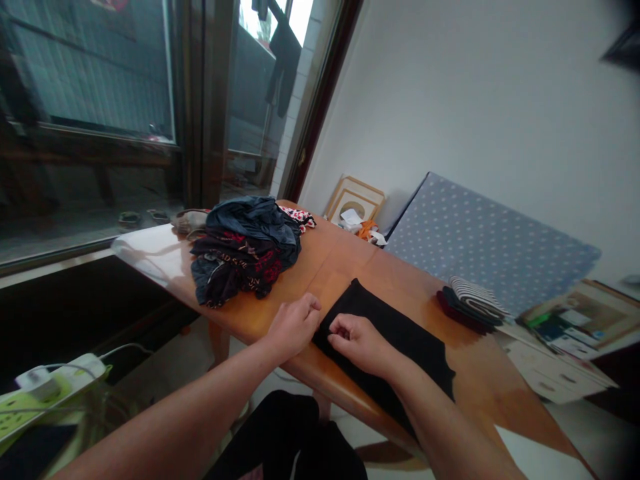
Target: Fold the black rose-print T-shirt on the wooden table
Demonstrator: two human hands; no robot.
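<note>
A black garment (pixel 395 333) lies folded flat near the front edge of the wooden table (pixel 320 260), one side hanging toward me. My right hand (pixel 360 343) is over its left part, fingers curled and thumb bent toward them. No cloth shows in the hollow of that hand. Beside the garment's left end is my left hand (pixel 296 323), its fingers closed and turned inward. What is under or inside those fingers is hidden. Farther left sits a rumpled heap of dark clothes (pixel 245 250), including a printed black and red piece.
A folded stack of clothes (pixel 470 303), striped on top, rests at the table's right side. White paper (pixel 540 453) lies at the near right. Behind stand a dotted blue panel (pixel 490 227) and wooden frames (pixel 357 190). A power strip (pixel 50 390) is at lower left.
</note>
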